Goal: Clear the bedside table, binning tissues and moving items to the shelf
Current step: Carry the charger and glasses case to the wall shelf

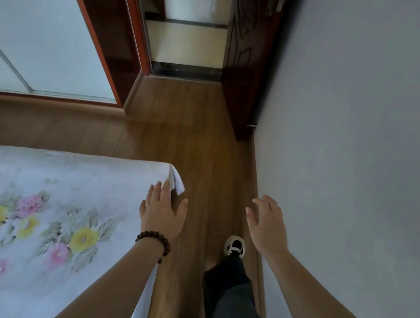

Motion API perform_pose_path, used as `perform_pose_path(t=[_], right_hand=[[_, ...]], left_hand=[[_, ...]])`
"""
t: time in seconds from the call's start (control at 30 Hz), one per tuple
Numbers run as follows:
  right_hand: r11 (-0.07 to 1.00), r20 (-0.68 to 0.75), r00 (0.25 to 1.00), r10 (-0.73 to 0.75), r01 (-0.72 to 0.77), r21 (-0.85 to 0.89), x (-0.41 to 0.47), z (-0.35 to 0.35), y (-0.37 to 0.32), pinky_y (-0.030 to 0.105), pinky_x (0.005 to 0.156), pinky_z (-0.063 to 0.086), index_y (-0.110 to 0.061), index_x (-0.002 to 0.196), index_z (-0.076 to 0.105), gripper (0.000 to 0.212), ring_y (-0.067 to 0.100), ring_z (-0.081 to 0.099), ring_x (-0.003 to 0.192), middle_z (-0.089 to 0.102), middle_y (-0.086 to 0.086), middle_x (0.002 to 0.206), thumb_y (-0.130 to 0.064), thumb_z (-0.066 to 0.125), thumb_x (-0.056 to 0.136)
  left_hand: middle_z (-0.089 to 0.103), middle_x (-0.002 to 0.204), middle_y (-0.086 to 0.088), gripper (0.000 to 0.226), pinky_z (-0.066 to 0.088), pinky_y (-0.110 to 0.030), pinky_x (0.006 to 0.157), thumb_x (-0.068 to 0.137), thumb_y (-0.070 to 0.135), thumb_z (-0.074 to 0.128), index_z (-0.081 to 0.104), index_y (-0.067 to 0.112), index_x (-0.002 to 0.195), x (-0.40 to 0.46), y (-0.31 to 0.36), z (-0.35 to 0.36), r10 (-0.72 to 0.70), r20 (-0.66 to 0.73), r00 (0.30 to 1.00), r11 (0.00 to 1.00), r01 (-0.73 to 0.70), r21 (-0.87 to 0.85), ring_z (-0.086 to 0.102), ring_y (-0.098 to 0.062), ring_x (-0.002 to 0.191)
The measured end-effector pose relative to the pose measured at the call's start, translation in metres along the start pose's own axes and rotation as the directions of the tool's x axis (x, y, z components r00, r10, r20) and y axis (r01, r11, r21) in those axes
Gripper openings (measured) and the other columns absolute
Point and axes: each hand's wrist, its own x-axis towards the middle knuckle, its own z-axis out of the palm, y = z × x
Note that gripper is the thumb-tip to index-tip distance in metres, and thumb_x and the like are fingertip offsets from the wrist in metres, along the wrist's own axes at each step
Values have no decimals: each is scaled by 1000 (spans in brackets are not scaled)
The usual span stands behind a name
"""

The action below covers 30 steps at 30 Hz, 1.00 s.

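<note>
My left hand (162, 212) is stretched out flat with fingers apart over the bed's near corner, a dark bead bracelet on its wrist. It holds nothing. My right hand (267, 224) is raised to the right above the wooden floor, fingers spread and empty. No bedside table, tissue, bin or shelf is in view.
A bed (40, 218) with a white floral sheet fills the lower left. A narrow strip of wooden floor (205, 145) runs between the bed and the grey wall (361, 150) toward an open dark wooden door (247, 71). A sliding-door wardrobe (34, 34) stands far left. My foot (235, 246) is on the floor.
</note>
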Motion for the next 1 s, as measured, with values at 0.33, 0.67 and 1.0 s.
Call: perform_pose_path(t=[0.33,0.67,1.0], right_hand=[[975,81,976,-200,207,-86,310,-14,-8,34,105,38,-17,128,52,40,21,38,131,43,5,142,-39,44,95],[924,256,900,-354,379,-55,472,17,-73,31,100,41,-21,130,49,41,17,36,133,40,1,144,-41,42,95],[824,412,756,-509,566,-20,613,105,-183,33,105,37,-20,131,48,42,16,31,135,37,1,145,-41,40,96]], left_hand=[[19,157,-5,70,12,-47,116,92,50,43,18,17,149,240,83,10,-174,-124,977,983,165,-79,8,-21,145],[18,157,-3,71,11,-45,117,91,54,41,17,20,149,375,97,-16,-410,-208,888,912,404,-73,8,-19,145],[16,158,-1,72,10,-45,116,90,57,41,15,23,149,504,20,-36,-612,-251,750,790,588,-172,7,-17,145]])
